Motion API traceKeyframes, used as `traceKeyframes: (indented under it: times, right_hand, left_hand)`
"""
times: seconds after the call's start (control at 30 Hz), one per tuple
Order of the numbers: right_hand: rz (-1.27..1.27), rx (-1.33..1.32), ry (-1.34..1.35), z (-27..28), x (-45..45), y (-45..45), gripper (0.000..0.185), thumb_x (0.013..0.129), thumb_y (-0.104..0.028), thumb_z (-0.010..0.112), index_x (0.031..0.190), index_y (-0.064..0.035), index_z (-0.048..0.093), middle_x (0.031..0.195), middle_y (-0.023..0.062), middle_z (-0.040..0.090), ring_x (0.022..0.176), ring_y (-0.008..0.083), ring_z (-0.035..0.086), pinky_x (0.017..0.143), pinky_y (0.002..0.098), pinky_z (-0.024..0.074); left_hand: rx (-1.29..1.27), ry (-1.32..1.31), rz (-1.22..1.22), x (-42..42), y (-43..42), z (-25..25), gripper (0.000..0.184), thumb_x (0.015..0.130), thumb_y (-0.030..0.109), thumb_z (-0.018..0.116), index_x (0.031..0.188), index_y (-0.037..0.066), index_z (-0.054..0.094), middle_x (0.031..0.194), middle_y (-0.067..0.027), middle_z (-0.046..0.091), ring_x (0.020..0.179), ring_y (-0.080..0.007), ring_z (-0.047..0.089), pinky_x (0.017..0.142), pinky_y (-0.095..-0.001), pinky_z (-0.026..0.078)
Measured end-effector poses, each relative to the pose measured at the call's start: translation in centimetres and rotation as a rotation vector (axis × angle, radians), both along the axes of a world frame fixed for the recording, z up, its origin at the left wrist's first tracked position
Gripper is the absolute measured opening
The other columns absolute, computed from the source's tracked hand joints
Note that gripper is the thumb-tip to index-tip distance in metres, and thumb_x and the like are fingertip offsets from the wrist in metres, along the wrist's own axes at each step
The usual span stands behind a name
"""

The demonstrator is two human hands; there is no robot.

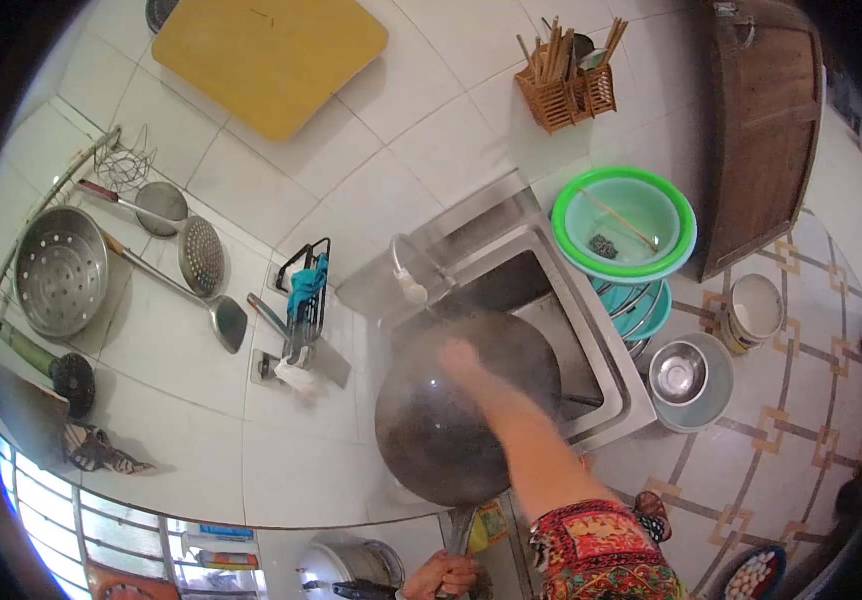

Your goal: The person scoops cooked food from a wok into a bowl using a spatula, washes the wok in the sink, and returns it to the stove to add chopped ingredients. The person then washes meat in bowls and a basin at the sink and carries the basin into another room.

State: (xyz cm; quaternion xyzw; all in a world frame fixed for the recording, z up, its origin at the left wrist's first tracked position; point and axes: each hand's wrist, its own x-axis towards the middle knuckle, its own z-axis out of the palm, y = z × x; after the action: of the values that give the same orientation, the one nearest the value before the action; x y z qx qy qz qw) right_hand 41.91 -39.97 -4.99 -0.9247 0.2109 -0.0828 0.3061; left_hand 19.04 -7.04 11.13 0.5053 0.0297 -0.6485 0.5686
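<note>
- Metal colander (pixel 61 272), hung on the tiled wall, with a skimmer (pixel 201 256) and a spatula (pixel 229 325) to its right.
- Black rack (pixel 321 305) on the same wall, with a blue cloth (pixel 304 290) draped over it.
- Silvery pot (pixel 336 565), at the lower edge of view.
- Left hand (pixel 441 576), fingers wrapped round the handle of a dark wok (pixel 441 425).
- Same wok, near the faucet (pixel 409 288), overlapping the left part of a steel sink (pixel 596 345).
- Right hand (pixel 461 358), curled at the wok's surface; too blurred to tell whether pinching anything.
- Wicker basket (pixel 551 107), full of chopsticks.
- Green-rimmed basin (pixel 673 200), just beside the sink, with a dark clump (pixel 603 246) inside.
- Steel bowl (pixel 679 373), lower down.
- Brown wooden cabinet (pixel 766 140), farther right.
</note>
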Motion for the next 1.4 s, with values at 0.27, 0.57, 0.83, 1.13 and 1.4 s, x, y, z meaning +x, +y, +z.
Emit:
traceKeyframes:
  times: [0.27,0.57,0.83,1.13,1.4]
  right_hand:
    - [0.890,-0.130,0.291,2.4,-13.0,4.3,0.023,0.072,-0.015,0.060,0.094,-0.0081,0.065,0.096,0.0120,0.063,0.091,0.0277,0.060,0.074,0.0389,0.0500]
    - [0.272,-0.008,0.171,-4.1,-4.2,2.4,0.024,0.072,-0.011,0.056,0.093,-0.0017,0.064,0.097,0.0181,0.062,0.092,0.0296,0.060,0.077,0.0433,0.0484]
    - [0.386,-0.159,0.217,1.1,-5.8,4.9,0.021,0.077,-0.012,0.054,0.094,-0.0046,0.064,0.099,0.0102,0.062,0.085,0.0258,0.062,0.065,0.0390,0.0516]
    - [0.546,-0.134,0.250,3.0,-9.6,6.7,0.020,0.079,-0.013,0.053,0.091,-0.0015,0.064,0.095,0.0136,0.064,0.091,0.0258,0.062,0.069,0.0401,0.0516]
    - [0.818,-0.307,0.359,0.5,-13.7,1.2,0.027,0.077,-0.018,0.055,0.098,-0.0060,0.065,0.100,0.0104,0.063,0.092,0.0289,0.061,0.069,0.0458,0.0493]
  left_hand:
    - [0.414,0.562,0.368,0.4,-2.7,1.7,0.019,0.091,0.017,0.037,0.080,0.004,0.044,0.054,0.0012,0.032,0.038,-0.0061,0.022,0.032,-0.0205,0.019]
    - [0.276,0.616,0.404,0.6,-0.6,-0.8,0.016,0.091,0.014,0.039,0.077,0.005,0.041,0.052,0.0030,0.031,0.038,-0.0052,0.025,0.031,-0.0199,0.021]
    - [0.312,0.417,0.205,1.0,-1.4,-0.4,0.016,0.090,0.009,0.039,0.074,0.005,0.038,0.050,0.0038,0.030,0.038,-0.0048,0.029,0.032,-0.0193,0.025]
    - [0.445,0.065,0.153,-0.6,-4.7,4.6,0.033,0.091,0.015,0.041,0.113,-0.008,0.046,0.053,0.0054,0.030,0.039,-0.0017,0.024,0.030,-0.0183,0.014]
    - [0.413,0.393,0.219,1.4,-4.9,4.1,0.022,0.089,0.014,0.042,0.100,-0.002,0.053,0.059,-0.0017,0.047,0.045,-0.0085,0.037,0.037,-0.0202,0.026]
